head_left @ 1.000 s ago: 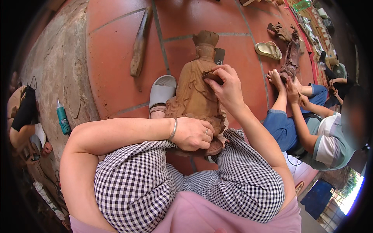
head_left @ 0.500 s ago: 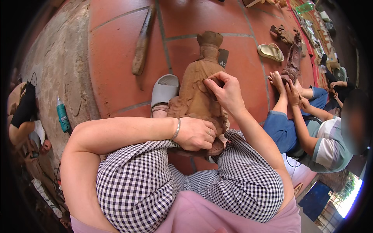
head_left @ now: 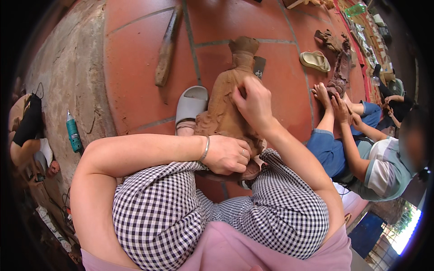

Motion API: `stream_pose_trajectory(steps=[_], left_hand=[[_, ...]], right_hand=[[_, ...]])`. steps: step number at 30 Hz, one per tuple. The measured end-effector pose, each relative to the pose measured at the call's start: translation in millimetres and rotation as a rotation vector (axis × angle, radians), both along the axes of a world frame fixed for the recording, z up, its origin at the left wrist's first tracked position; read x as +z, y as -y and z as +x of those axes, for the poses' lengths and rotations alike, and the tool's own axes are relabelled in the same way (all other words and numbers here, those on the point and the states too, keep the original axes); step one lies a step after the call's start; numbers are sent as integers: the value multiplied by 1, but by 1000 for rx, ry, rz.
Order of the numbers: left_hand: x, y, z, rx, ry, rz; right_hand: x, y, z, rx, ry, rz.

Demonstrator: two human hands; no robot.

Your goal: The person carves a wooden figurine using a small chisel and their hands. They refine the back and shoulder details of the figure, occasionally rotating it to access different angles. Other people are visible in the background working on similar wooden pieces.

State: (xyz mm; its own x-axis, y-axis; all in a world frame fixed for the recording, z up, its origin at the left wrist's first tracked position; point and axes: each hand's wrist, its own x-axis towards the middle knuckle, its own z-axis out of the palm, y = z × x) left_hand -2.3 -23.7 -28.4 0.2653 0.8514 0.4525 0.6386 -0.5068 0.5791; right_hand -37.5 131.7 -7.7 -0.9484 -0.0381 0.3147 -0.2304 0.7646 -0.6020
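A brown carved wooden statue leans away from me between my legs, its crowned top toward the far side and its base near my knees. My left hand is curled over the lower end of the statue and holds it. Against the statue's upper body, my right hand is closed, thumb and fingers pressed together. Whatever small thing may be pinched there is hidden by the fingers. Beside the statue's neck lies a dark flat piece with pale markings, partly covered by the statue.
A wooden mallet-like stick lies on the red tiles at far left. A teal power tool rests on the stone ledge. On the right, a seated person holds another carving, near a beige sandal.
My right hand has moved slightly up and left over the statue, its fingers now more curled and turned inward. My left hand stays on the lower end.
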Motion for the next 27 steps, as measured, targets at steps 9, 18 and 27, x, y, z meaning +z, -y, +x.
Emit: stream_pose_trajectory(steps=[9,18,27], left_hand=[[-3,2,1,7,12,16],[-3,0,-1,22,11,46],[1,-3,-3,13,-16,21]], right_hand=[[1,-1,6,12,51,18],[-6,1,-11,7,-27,31],[-2,-10,-26,154,-55,42]])
